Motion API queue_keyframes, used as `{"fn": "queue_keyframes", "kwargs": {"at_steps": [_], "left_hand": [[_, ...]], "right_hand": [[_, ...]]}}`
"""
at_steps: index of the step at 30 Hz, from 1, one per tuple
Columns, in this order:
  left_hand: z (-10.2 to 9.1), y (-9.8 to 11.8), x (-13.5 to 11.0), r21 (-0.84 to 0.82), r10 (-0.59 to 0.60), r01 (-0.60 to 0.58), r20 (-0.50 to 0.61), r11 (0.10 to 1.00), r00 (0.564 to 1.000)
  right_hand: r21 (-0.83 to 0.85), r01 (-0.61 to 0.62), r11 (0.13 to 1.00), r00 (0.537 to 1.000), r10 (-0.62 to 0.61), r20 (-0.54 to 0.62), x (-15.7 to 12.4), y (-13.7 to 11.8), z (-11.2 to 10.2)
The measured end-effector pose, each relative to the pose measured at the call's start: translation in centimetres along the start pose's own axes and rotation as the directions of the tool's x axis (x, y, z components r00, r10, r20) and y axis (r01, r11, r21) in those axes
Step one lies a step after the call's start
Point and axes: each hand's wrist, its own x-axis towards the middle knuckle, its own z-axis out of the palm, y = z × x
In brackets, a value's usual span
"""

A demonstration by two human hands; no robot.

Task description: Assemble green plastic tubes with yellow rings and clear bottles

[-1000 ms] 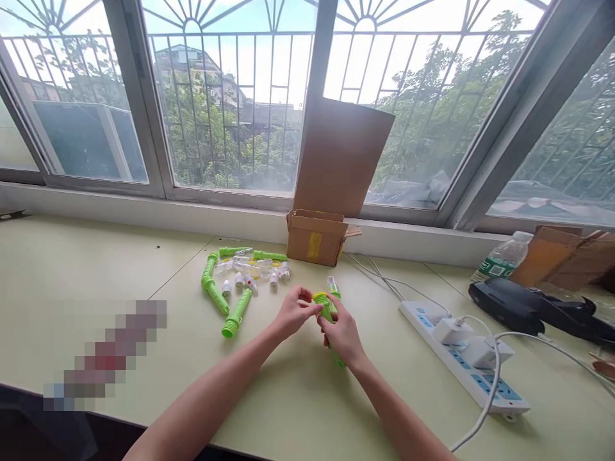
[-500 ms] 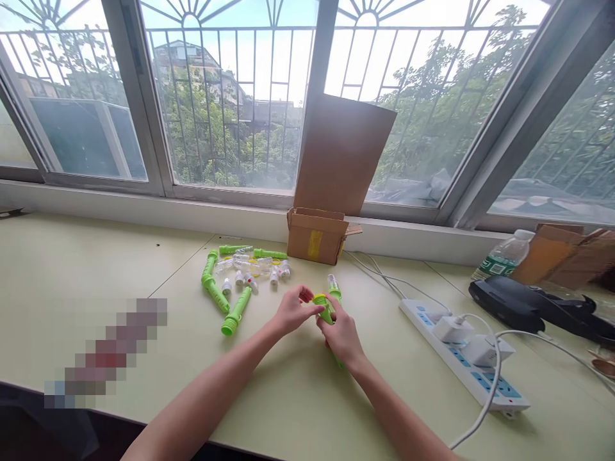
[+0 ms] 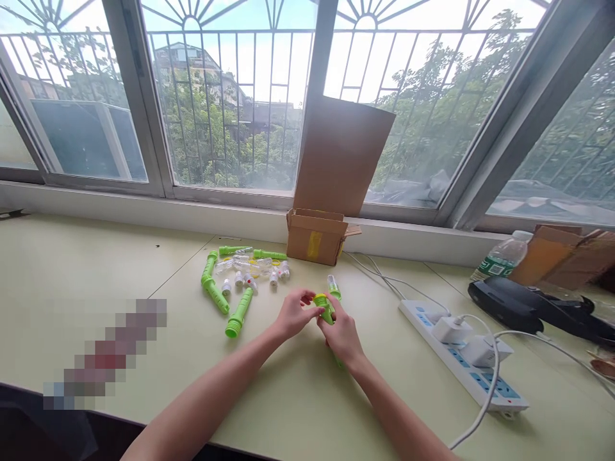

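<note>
In front of me, my right hand (image 3: pixel 342 336) is wrapped around a green plastic tube handle (image 3: pixel 327 315), held tilted upward. A yellow ring (image 3: pixel 319 299) sits at the handle's upper end. My left hand (image 3: pixel 295 312) has its thumb and fingers curled around that end, at the ring. Just behind my right hand is another green piece with a clear, ribbed top (image 3: pixel 333 285), partly hidden by the hand. To the left, a loose green handle (image 3: pixel 239 314) lies with its threaded open end toward me.
Beyond it lie more green handles (image 3: pixel 214 291), clear plastic covers (image 3: pixel 243 261) and small white lamp pieces (image 3: pixel 239 278). An open cardboard box (image 3: pixel 314 238) stands by the window. On the right are a power strip (image 3: pixel 461 358) with cables, a black device (image 3: pixel 504 306) and a bottle (image 3: pixel 502 256).
The loose green handle on the left has rolled slightly to the right. Both hands stay almost in place around the held handle, with only small finger movement.
</note>
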Motion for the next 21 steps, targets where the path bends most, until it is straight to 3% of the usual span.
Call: {"fn": "queue_keyframes", "kwargs": {"at_steps": [6,10,21], "left_hand": [[0.6,0.1,-0.4,0.110,0.073,-0.064,-0.077,0.992,0.994],[0.7,0.4,-0.5,0.125,0.061,-0.048,-0.105,0.991,0.993],[-0.4,0.5,0.1,0.011,-0.040,0.040,-0.010,0.999,0.999]], "right_hand": [[-0.030,0.012,0.999,1.000,-0.012,-0.024,0.1,0.1,0.0],[-0.046,0.025,0.999,0.999,-0.026,-0.028,0.1,0.2,0.0],[-0.047,0.024,0.999,1.000,-0.024,-0.008,0.0,0.1,0.1]]}}
